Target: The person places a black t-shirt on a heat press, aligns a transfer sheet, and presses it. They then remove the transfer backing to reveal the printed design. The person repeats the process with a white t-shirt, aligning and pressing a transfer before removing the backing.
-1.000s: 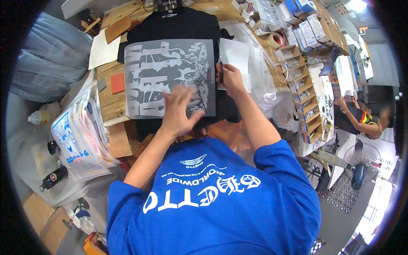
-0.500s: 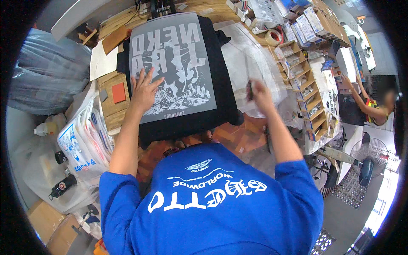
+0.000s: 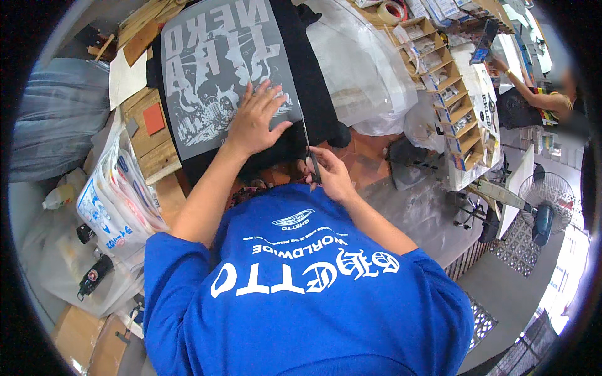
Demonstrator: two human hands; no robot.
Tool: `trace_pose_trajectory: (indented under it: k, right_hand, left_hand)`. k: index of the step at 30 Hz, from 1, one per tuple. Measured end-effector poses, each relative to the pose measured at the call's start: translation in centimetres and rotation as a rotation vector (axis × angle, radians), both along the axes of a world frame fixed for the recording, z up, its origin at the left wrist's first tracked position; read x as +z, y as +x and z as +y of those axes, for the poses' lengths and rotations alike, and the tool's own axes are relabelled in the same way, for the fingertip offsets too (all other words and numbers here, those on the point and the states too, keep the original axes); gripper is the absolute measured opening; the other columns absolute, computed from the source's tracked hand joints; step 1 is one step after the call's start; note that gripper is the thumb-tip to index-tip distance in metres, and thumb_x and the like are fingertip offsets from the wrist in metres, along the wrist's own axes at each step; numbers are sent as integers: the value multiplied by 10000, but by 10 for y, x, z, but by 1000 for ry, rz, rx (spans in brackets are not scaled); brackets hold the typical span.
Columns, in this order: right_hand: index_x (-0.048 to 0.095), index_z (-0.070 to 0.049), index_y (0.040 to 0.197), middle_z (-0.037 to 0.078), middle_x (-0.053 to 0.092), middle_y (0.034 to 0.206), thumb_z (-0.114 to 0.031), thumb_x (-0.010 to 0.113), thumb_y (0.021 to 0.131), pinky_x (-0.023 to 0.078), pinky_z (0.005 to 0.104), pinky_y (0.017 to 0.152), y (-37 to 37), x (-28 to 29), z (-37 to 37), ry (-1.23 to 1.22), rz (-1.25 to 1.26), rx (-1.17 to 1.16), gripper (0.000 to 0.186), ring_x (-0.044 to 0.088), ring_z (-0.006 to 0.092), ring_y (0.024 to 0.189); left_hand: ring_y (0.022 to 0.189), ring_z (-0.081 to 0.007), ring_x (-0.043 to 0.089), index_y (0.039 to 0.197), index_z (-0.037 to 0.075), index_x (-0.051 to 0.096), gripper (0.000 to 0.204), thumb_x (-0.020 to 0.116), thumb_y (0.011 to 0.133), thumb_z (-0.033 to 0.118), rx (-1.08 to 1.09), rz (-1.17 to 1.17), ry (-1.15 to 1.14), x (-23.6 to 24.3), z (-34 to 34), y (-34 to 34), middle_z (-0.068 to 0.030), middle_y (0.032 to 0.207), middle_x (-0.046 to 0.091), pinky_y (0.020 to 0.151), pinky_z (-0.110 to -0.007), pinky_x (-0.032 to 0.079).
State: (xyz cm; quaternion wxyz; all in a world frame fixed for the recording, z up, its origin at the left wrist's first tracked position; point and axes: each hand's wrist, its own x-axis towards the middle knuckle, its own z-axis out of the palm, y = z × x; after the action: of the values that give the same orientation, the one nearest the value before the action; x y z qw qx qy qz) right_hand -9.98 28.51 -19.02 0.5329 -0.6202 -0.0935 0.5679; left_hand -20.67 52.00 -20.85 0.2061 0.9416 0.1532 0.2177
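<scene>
A translucent grey printed sheet (image 3: 210, 56) with pale lettering and artwork lies on black fabric (image 3: 310, 81) over the wooden work table. My left hand (image 3: 257, 119) rests on the lower part of the sheet, fingers spread. My right hand (image 3: 327, 172) grips dark-handled scissors (image 3: 313, 161) below the sheet's lower right corner, their narrow blades reaching up along its right edge. Whether they are cutting I cannot tell.
Translucent sheets (image 3: 360, 75) and a cardboard divided rack (image 3: 461, 113) lie right, a tape roll (image 3: 392, 14) above. A red block (image 3: 153, 119) and plastic-bagged stacks (image 3: 110, 207) are left. Another person's arm (image 3: 533, 97) works at far right, near a fan (image 3: 542, 210).
The sheet has turned a quarter turn, now lengthwise away from me. My left hand has shifted right on it; my right hand with the scissors has moved down and left to the sheet's edge.
</scene>
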Motion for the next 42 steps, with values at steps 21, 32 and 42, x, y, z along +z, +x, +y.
trace_pose_trajectory:
  k: [21,32,42]
  right_hand:
    - [608,-49,1260,25,616,857,-202,578,1032,456,238,520,27,20,72,-50,-135,15,276,597,96,657]
    - [615,-13,1227,29,643,834,-206,541,1048,451,248,494,35,16,99,8,-76,-45,273,589,88,629]
    - [644,-71,1165,6,619,814,-224,580,1025,436,270,519,52,27,104,-98,-157,37,218,603,112,658]
  left_hand:
    - [1123,-300,688,1041,20,728,249,688,796,8,-20,-247,-43,28,-42,-2,-123,1130,733,1080,-484,490]
    - [1120,-302,693,1018,14,719,225,683,798,-18,9,-291,-155,52,-53,-12,-137,1126,731,1056,-476,514]
    - [1100,-306,700,993,8,708,199,686,802,-43,-16,-334,-191,66,-49,-29,-128,1106,734,1035,-471,529]
